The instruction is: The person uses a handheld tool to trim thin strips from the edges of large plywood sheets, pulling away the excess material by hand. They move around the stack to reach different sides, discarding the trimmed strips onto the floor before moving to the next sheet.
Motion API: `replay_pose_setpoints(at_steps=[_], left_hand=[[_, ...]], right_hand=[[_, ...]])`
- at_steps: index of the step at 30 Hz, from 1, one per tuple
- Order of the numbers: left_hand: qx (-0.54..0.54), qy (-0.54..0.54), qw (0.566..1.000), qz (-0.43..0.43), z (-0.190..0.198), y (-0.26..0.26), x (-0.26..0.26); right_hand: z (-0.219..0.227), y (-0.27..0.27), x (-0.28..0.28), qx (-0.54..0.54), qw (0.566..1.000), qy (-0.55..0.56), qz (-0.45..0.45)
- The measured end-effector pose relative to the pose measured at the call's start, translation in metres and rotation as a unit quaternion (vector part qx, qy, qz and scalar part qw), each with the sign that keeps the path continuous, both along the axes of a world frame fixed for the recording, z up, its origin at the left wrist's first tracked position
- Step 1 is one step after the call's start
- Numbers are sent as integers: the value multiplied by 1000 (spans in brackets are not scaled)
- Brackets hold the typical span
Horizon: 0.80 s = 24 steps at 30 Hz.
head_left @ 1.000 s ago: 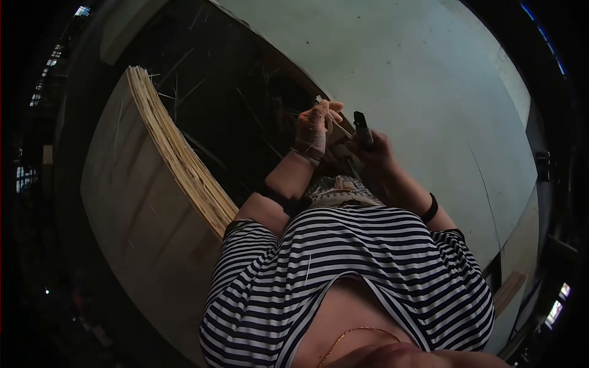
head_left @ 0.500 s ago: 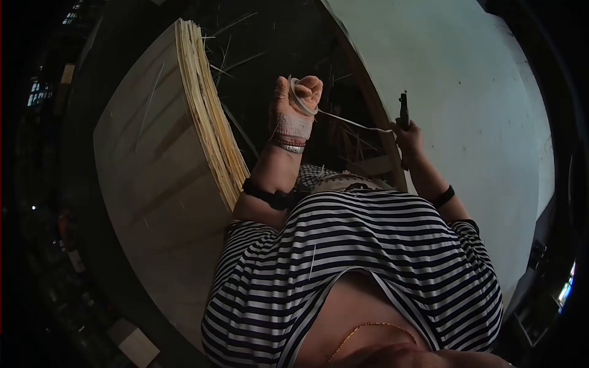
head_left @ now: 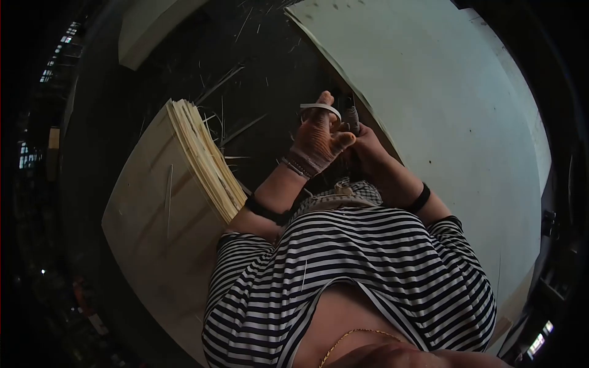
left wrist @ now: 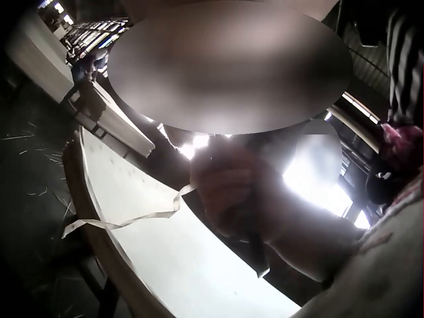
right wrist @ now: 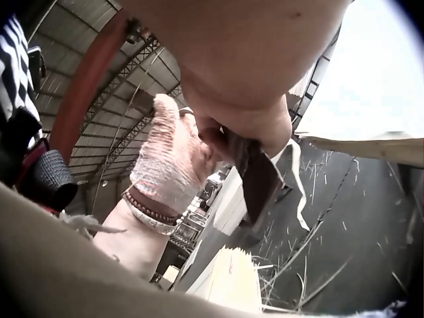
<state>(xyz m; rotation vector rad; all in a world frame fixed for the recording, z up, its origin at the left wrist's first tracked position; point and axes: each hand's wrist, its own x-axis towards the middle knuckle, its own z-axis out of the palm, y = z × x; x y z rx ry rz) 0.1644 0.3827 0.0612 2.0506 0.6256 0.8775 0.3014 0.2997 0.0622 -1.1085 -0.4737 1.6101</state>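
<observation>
My left hand (head_left: 316, 138), in an orange-and-white work glove, has a narrow ring of pale tape (head_left: 331, 109) looped round its fingers, thumb spread toward the right hand. Close beside it, my bare right hand (head_left: 371, 147) grips a grey-handled knife (head_left: 351, 116). In the right wrist view its dark flat blade (right wrist: 258, 182) sticks out below the fist, near the gloved fingers. A loose strip (left wrist: 152, 215) of the pale tape trails from the right fist in the left wrist view. The inner fingers of both hands are partly hidden.
A large pale sheet stack (head_left: 454, 135) lies to the right, its edge beside my hands. At the left stands another stack (head_left: 138, 202) with ragged layered edges. Thin slivers (head_left: 245, 129) litter the dark floor. Another pale stack (head_left: 153, 30) is farther off.
The hands drew apart with tape stretched between them, the left palm turned up. Now they are together again, the left hand turned back over and the right hand moved left with the knife.
</observation>
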Motion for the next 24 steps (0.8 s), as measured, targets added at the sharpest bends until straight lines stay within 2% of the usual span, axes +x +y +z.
replay_pose_setpoints(at_steps=[2,3,6,7,9,10,11,13,15,17,18,19,21,22,23,24], left_hand=[[-10,150,988,-40,8,24,13],[-68,207,974,-70,12,39,21],[-1,161,985,-57,-15,99,59],[-20,181,980,-80,-8,115,68],[-14,229,970,-80,-29,150,90],[-55,242,965,-82,-28,165,98],[-95,256,959,-82,-28,181,107],[-170,209,960,-71,-23,215,120],[-171,206,963,-26,-43,265,132],[-149,208,966,26,-67,317,145],[-120,227,965,52,-75,348,153],[-41,242,966,81,-103,386,161],[17,322,941,104,-123,453,187],[-15,396,912,105,-98,473,203],[23,417,903,100,-115,508,216],[63,434,893,95,-142,545,230]], right_hand=[[-12,35,5,-4,995,-66,-70],[-16,49,12,-1,995,-66,-80],[-19,88,37,-55,992,-102,-49],[-23,106,46,-53,992,-101,-53],[-42,139,63,78,966,-210,-130],[-59,151,78,12,968,-206,-140],[-55,161,91,13,967,-204,-150],[-43,173,120,-53,977,-145,-148],[-50,176,144,-56,970,-163,-170],[-63,167,162,-176,922,-345,-15],[-72,163,167,-187,893,-409,38],[-80,160,169,-196,856,-471,89],[-95,151,164,-224,836,-491,100],[-87,155,164,-273,853,-433,103],[-78,159,162,-319,866,-371,103],[-112,144,157,-319,839,-433,81]])
